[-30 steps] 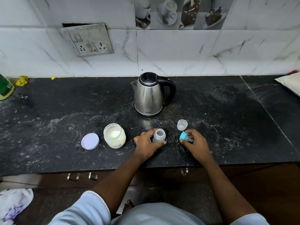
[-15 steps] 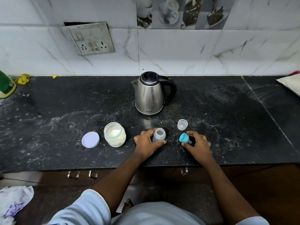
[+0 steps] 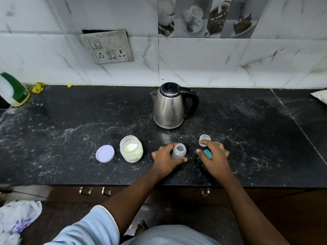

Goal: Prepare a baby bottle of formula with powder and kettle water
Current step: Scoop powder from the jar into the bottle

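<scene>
A small clear baby bottle [image 3: 178, 151] stands open-topped on the black counter [image 3: 70, 131], and my left hand [image 3: 165, 160] grips its body from the left. My right hand [image 3: 215, 156] arches over the blue teat ring [image 3: 207, 154], which lies on the counter under it, thumb to the ring's left. Its forefinger tip touches the clear bottle cap [image 3: 204, 138]. An open jar of white powder [image 3: 131, 149] stands left of the bottle, its purple lid [image 3: 105, 153] beside it. The steel kettle [image 3: 169, 106] stands behind, lid closed.
A green and white bottle [image 3: 13, 90] leans at the far left edge, with yellow scraps [image 3: 38, 87] near the wall. A socket plate [image 3: 108, 46] hangs on the tiled wall. A pale object [image 3: 321, 96] lies at the far right.
My right hand has set the blue teat ring down on the counter and slid forward over it toward the clear cap. My left hand and the bottle have stayed put.
</scene>
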Demonstrator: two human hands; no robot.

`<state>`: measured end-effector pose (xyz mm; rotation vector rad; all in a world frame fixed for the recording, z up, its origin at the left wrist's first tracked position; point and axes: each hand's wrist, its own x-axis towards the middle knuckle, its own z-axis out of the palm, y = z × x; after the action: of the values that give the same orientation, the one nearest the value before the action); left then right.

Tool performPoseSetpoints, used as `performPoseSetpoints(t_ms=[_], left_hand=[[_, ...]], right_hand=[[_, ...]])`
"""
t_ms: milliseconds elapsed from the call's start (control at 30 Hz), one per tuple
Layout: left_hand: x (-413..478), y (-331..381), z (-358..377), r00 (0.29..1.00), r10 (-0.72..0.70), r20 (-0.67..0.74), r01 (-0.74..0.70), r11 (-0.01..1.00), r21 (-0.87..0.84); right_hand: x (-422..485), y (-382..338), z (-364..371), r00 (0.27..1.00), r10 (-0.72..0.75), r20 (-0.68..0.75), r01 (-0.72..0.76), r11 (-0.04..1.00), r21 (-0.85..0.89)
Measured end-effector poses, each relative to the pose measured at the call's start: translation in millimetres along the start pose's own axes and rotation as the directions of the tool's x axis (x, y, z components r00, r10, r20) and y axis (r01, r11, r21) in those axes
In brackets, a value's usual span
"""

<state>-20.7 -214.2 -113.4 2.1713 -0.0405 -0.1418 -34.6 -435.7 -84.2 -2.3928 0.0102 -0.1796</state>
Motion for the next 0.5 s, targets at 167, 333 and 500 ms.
performPoseSetpoints(t_ms=[167, 333, 500], left_hand=[[-5, 2, -6, 0.999, -0.040, 0.034, 0.040, 0.999, 0.008], [-19, 5, -26, 0.999, -0.025, 0.034, 0.025, 1.000, -0.011], [-51, -5, -66, 0.924, 0.209, -0.321, -0.245, 0.966, -0.076]], right_hand=[[11, -24, 5, 0.999, -0.053, 0.011, 0.053, 0.998, 0.033], [17, -53, 8, 0.988, -0.150, -0.016, 0.151, 0.987, 0.055], [17, -109, 27, 0.928, -0.364, -0.079, 0.367, 0.930, 0.025]])
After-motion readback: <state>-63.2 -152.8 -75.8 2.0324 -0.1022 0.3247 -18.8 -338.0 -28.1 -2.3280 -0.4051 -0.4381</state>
